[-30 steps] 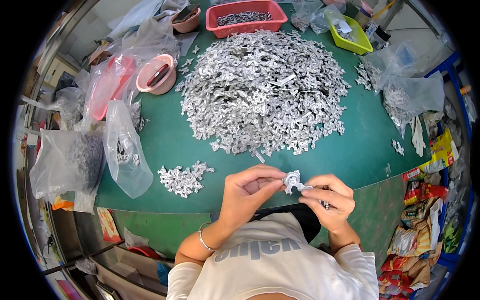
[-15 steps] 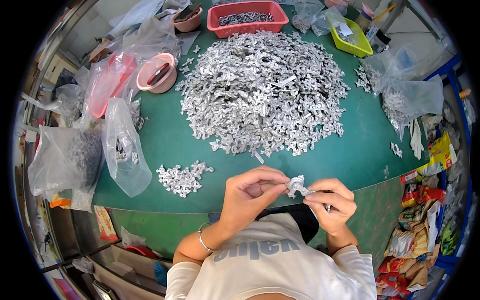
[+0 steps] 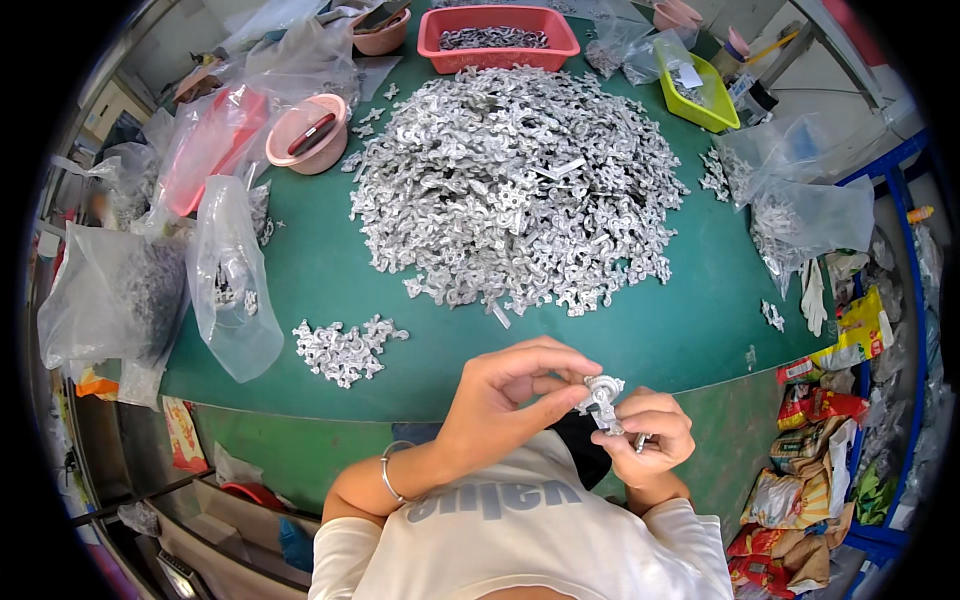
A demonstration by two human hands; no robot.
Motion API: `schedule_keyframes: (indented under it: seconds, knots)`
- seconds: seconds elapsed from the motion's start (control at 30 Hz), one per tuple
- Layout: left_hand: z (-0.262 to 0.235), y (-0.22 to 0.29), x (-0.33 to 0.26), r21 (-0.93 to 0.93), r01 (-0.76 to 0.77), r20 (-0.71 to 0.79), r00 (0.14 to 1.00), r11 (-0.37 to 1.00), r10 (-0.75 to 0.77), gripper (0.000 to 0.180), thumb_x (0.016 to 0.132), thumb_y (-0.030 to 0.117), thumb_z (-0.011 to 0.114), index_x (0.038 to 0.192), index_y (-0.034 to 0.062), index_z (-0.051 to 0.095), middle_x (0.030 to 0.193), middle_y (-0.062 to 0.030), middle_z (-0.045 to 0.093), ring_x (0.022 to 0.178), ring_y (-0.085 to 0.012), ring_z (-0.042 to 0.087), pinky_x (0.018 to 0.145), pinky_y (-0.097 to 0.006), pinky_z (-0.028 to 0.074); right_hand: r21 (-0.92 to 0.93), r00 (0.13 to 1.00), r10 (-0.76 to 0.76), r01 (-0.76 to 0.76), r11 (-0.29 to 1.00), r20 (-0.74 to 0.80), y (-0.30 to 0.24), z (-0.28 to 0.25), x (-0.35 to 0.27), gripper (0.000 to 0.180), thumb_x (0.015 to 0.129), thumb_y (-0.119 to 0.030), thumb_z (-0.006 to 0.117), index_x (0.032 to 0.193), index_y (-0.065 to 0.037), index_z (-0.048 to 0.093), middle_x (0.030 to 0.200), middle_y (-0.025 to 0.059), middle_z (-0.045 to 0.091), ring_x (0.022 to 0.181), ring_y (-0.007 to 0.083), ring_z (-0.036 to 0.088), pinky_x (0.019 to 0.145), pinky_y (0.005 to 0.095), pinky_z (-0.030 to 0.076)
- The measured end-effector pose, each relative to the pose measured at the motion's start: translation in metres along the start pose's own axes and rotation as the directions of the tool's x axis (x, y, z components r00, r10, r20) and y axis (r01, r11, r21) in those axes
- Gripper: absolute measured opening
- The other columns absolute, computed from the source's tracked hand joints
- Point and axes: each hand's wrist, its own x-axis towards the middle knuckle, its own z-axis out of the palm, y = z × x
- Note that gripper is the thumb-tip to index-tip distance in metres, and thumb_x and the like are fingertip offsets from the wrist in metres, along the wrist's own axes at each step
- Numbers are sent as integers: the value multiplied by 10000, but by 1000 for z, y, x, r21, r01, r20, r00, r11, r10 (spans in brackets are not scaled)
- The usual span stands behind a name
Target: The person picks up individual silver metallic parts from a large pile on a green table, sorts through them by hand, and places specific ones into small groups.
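A: Largest item entered first?

B: A green surface (image 3: pixel 330 290) is recorded, filling most of the view. At its centre a large heap of silver metal parts (image 3: pixel 515 190) is seen, spread almost to the far edge.

A: Containers?

B: Clear plastic bags are noted along the left side; one tall bag (image 3: pixel 232 285) is stood near the front left, with a few metal parts visible inside. More bags (image 3: pixel 810 200) are piled at the right. A red tray (image 3: pixel 497 35) with dark parts is placed behind the heap, a yellow-green bin (image 3: pixel 697 92) to its right, a pink bowl (image 3: pixel 306 133) to its left.

A: Smaller groups?

B: A small cluster of silver parts (image 3: pixel 345 350) is laid near the front edge, well apart from the heap and just right of the tall bag.

A: Hands?

B: Both are raised over the front edge of the surface, close to the body. The left hand (image 3: pixel 505 395) is curled, thumb and fingertips brought against a small silver part (image 3: pixel 603 392). The right hand (image 3: pixel 650 440) is clenched round the lower end of the same part, so the part is held between both grips, in the air, not on the surface. A thin bracelet (image 3: pixel 388 472) is seen on the left wrist.
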Motion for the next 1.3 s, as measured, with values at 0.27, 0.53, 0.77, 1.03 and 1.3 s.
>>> schedule_keyframes:
  seconds: [0.27,0.53,0.77,1.03,1.3]
  knots:
    - [4,4,-1,-80,105,18,994,991,-103,217,805,-68,540,1022,-59,549,954,-92,551,863,-124,540,756,-250,472,-56,995,-99,99,994,1,-1,1,-3,410,536,30,798,841,-27,529,748,103,573,526,158,545,445,273,431]
    - [11,13,-1,-210,227,45,974,951,-222,249,785,-66,559,1030,-44,525,896,-56,564,828,-93,533,672,-201,429,-70,980,-193,197,978,54,-4,2,-7,490,521,46,797,900,-51,502,791,93,532,490,159,515,406,268,394]
    - [14,16,-1,-248,307,49,951,919,-304,228,789,-52,563,1015,-43,532,910,-59,570,836,-95,545,703,-210,444,-51,981,-188,190,980,41,-5,2,-10,500,522,32,801,906,-59,495,788,91,534,487,162,514,427,286,409]
    - [14,19,0,-205,357,42,933,911,-356,206,810,-25,551,1013,-53,562,953,-90,576,824,-111,560,727,-224,469,149,990,-139,141,979,-26,3,4,-19,461,586,-45,793,934,-50,491,795,105,558,567,144,516,485,242,403]
    - [11,11,3,-113,212,37,977,971,-209,181,798,-44,555,974,-68,591,962,-134,570,838,-142,563,719,-243,483,234,961,275,-266,935,-10,-5,7,-5,198,764,-101,658,868,22,543,791,139,596,604,130,524,534,239,408]
